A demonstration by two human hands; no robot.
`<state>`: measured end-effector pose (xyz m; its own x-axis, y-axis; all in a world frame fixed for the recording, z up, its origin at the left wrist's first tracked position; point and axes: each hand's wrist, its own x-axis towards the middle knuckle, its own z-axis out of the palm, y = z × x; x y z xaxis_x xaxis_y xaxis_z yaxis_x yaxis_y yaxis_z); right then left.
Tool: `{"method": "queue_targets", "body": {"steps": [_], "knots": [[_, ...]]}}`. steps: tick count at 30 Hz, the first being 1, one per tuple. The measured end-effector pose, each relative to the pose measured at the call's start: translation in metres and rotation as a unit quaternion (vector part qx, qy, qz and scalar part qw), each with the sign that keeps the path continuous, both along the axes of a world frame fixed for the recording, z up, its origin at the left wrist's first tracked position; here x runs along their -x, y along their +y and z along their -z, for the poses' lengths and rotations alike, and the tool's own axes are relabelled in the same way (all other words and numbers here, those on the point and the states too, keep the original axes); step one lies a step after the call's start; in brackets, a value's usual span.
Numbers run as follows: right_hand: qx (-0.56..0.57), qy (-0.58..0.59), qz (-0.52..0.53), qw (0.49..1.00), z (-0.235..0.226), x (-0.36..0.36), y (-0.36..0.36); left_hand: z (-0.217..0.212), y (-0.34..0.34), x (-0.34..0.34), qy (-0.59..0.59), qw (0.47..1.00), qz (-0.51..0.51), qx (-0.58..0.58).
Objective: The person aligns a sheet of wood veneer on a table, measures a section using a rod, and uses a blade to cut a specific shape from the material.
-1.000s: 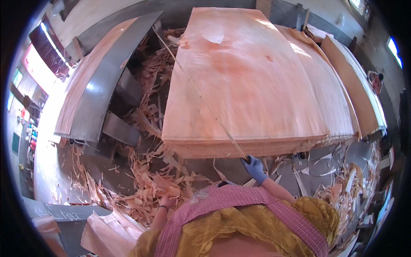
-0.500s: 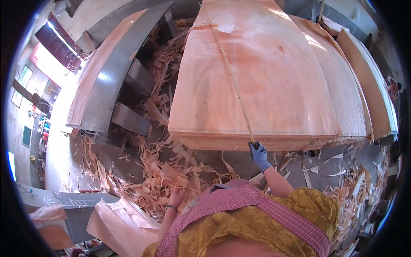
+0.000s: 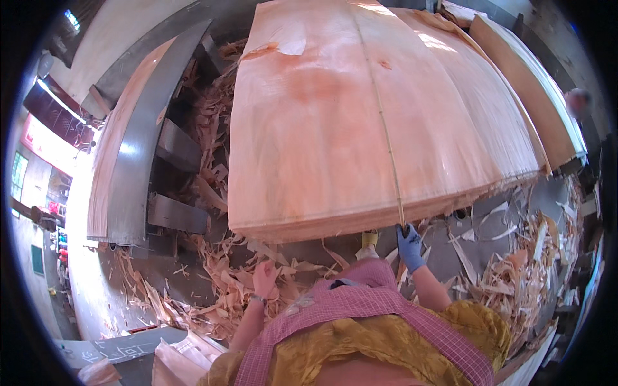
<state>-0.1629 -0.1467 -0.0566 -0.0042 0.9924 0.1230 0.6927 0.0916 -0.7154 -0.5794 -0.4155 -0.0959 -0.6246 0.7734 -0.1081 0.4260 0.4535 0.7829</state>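
Note:
A thin bamboo stick (image 3: pixel 389 138) lies lengthwise over a tall stack of pale pinkish wood veneer sheets (image 3: pixel 309 148). My right hand (image 3: pixel 410 248), in a blue-grey glove, is closed round the stick's near end, just off the stack's front edge. Bare except for a band at the wrist, my left hand (image 3: pixel 264 278) hangs apart from the stack, over the scraps on the floor. Its fingers look loosely bent, and I see nothing in them.
Torn veneer strips (image 3: pixel 222 276) litter the floor, with another heap (image 3: pixel 515 289) at the right. A metal-sided bench (image 3: pixel 132 148) stands left, with grey block supports (image 3: pixel 177 213) beside it. More stacked sheets (image 3: pixel 515 80) are at the far right; a blurred person (image 3: pixel 577 103) is beyond.
My view has turned, so the stack sits tilted and further left. The stick has swung to the right across the sheets, still in my right hand. My left hand has risen slightly in the picture.

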Motion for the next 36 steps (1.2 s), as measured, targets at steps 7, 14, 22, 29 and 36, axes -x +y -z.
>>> {"method": "queue_targets", "body": {"steps": [7,14,22,29,36], "knots": [[0.096,-0.027,-0.111,0.989,0.012,0.007,0.061,-0.07,0.218,-0.018,0.006,0.998,0.008,-0.067],[0.199,-0.034,-0.234,0.951,-0.017,0.052,0.146,-0.095,0.304,-0.069,-0.016,0.998,0.062,-0.028],[0.143,-0.065,-0.135,0.978,-0.027,0.015,0.224,-0.099,0.404,-0.078,-0.017,0.986,0.167,-0.022],[0.12,-0.125,0.026,0.985,-0.017,-0.121,0.278,-0.077,0.638,-0.138,0.164,0.915,0.358,-0.091],[0.099,-0.188,0.104,0.972,0.034,-0.236,0.345,-0.045,0.908,-0.205,0.296,0.91,0.288,-0.035]]}}
